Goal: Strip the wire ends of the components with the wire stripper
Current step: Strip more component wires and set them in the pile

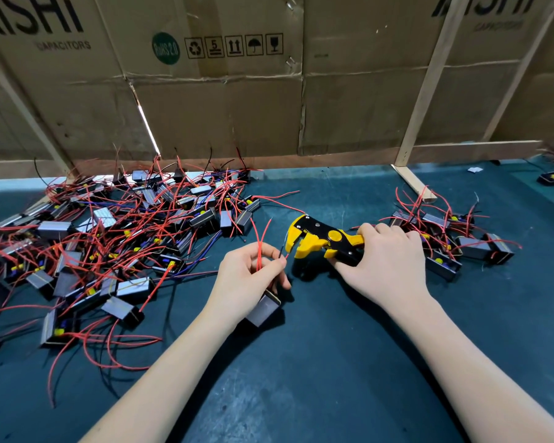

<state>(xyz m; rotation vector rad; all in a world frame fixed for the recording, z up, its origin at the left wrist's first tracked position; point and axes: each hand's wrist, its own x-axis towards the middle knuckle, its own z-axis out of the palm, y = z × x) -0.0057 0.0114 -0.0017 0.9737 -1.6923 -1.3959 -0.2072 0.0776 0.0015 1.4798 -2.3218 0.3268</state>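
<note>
Head view, looking down on a dark green worktop (pixel 333 362). Left hand (pixel 250 276) pinches the wires (pixel 260 251) of one component (pixel 264 310) between thumb and fingers; red leads rise above the fingers, and the grey-and-black body hangs below the palm, just above the worktop. Right hand (pixel 387 263) grips the handles of the yellow-and-black wire stripper (pixel 323 243), fingers curled round them. Stripper head points left, jaws parted, just beside the wire ends held by the left hand; contact cannot be confirmed. Large pile of components (pixel 109 238) with tangled red wires lies to the left. Smaller group (pixel 454 238) lies behind the right hand. Cardboard sheets (pixel 221 91) on wooden battens stand along the rear edge.
</note>
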